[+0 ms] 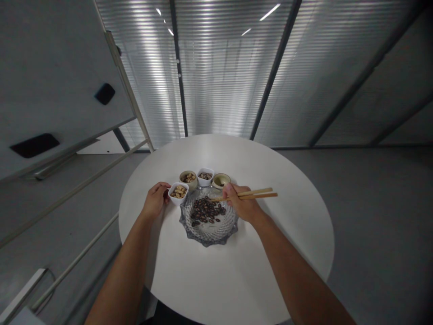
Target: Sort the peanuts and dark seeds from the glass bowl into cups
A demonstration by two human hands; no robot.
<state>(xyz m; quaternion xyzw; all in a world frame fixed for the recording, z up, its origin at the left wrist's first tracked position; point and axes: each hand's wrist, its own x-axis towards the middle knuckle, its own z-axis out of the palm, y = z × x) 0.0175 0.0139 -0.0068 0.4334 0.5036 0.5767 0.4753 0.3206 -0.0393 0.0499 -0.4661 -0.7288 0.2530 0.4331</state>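
A pair of wooden chopsticks [259, 194] is gripped in my right hand [241, 201], its tips over dark brown seeds or beans [206, 210]. These lie mostly in the back and left part of a clear scalloped glass dish [209, 241]. My left hand [156, 198] is closed at the left side of a small white bowl [178, 200] holding peanuts [179, 192], with its fingers at the rim. Behind the dish stand a tan bowl [188, 184] with light-coloured nuts, a white bowl [204, 181] of striped seeds, and a yellowish-green bowl [220, 177] with a few dark pieces.
Everything stands on a round white table [216, 289]. A whiteboard on a wheeled metal frame [67, 81] leans in at the left. Window blinds [216, 81] with dark posts rise behind the table, and grey floor [372, 216] lies to the right.
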